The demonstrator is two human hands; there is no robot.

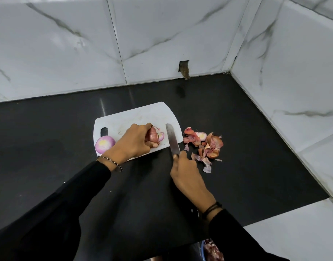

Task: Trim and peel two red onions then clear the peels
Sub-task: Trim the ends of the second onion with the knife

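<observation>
Black sleeves reach out over the dark counter (256, 129), where a white cutting board (143, 113) carries a peeled onion (104, 145) at its near left corner. On the board the left hand (132, 142) is clamped on an unpeeled red onion (152, 136), while the right hand (186, 172) is closed around a knife (172, 139) just beside it; loose peels (205, 146) lie on the counter right of the board.
</observation>
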